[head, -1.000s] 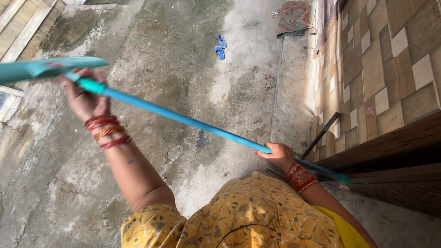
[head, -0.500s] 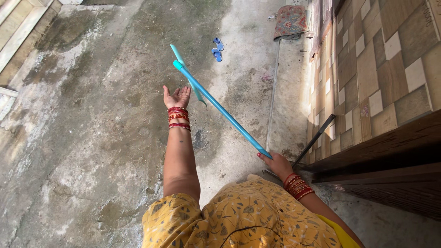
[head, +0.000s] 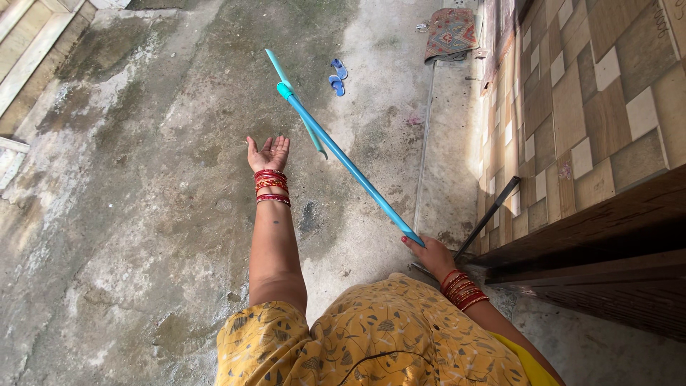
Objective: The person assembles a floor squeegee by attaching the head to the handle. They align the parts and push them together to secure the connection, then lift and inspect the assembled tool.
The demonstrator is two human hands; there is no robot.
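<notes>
The right hand [head: 431, 254] is closed around the near end of a blue pole [head: 350, 166]; that grip is firm, fingers wrapped over the shaft. From the grip the pole rises forward and to the left, ending in a pale teal wiper head [head: 294, 104] that stands well beyond the grip, held clear of the floor. The left hand [head: 268, 154] is stretched out ahead, palm up and fingers spread, holding nothing; it sits left of the pole's middle, near the shaft but not touching it. Red bangles [head: 271, 186] ring that wrist.

Just right of the grip a tiled wall [head: 572, 129] and a dark wooden ledge [head: 607, 236] close off that side, with a dark rod [head: 489, 214] leaning there. To the left and ahead of the grip the stained concrete floor [head: 143, 214] spreads wide, bounded far left by a step [head: 28, 57]. Far ahead of the grip, beyond the wiper head, lie a pair of blue sandals [head: 336, 75] and a patterned mat [head: 450, 32] at the foot of the wall. No containers show in view.
</notes>
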